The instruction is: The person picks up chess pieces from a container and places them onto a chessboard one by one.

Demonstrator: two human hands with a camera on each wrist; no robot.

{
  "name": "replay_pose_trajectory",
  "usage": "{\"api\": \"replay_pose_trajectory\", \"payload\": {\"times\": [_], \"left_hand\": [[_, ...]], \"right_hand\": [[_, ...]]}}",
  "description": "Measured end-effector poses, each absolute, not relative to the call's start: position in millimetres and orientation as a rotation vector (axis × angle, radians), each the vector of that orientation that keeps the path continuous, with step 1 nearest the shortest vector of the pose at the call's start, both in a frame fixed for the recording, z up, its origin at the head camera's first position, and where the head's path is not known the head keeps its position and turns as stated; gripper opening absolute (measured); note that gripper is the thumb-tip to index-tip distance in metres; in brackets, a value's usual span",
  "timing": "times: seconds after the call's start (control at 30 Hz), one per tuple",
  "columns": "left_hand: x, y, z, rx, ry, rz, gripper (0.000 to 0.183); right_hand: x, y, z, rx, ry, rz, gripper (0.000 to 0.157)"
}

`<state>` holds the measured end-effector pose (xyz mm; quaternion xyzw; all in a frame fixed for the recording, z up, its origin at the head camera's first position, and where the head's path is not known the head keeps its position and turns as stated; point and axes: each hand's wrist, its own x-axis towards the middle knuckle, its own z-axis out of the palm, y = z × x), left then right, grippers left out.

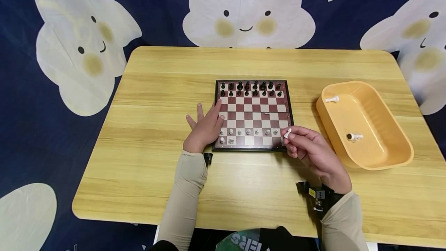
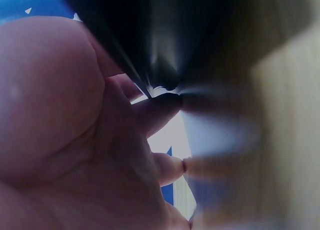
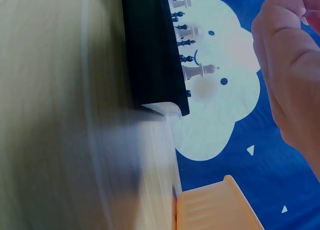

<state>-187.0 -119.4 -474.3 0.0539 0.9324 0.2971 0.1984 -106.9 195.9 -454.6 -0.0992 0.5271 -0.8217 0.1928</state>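
Observation:
A chessboard [image 1: 249, 118] lies unfolded on the table. My left hand [image 1: 205, 127] rests at its left edge with fingers spread; in the left wrist view the palm [image 2: 55, 115] shows beside the board's dark side [image 2: 145, 30]. Over the board's near right corner, my right hand [image 1: 313, 150] pinches a white chess piece [image 1: 287, 133] between thumb and fingers. Black pieces [image 1: 255, 93] stand in two rows at the far side. A row of white pieces [image 1: 248, 131] stands nearer, with two more white pieces [image 1: 222, 140] behind it at the near left corner.
To the right of the board stands a yellow-orange plastic bin [image 1: 376, 154]. Inside are a white piece [image 1: 332, 99] near its far left corner and one or more others [image 1: 355, 137] lower down. The wooden table [image 1: 156, 127] borders a dark blue cloud-patterned backdrop [image 1: 160, 11].

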Motion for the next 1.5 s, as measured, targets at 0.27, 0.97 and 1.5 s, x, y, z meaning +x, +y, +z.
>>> {"api": "replay_pose_trajectory", "payload": {"times": [0.27, 0.97, 1.5], "left_hand": [[-187.4, -119.5, -475.4, 0.143, 2.6, 0.831, 0.059], [-188.1, -120.0, -475.5, 0.142, 2.595, 0.846, 0.06], [-187.5, -119.8, -475.7, 0.153, 2.607, 0.84, 0.059]], "right_hand": [[-106.9, 195.8, -454.4, -0.255, 1.492, -2.272, 0.026], [-107.1, 195.5, -458.7, -0.187, 1.703, -2.139, 0.017], [-108.3, 194.2, -456.9, -0.191, 1.69, -2.157, 0.016]]}}
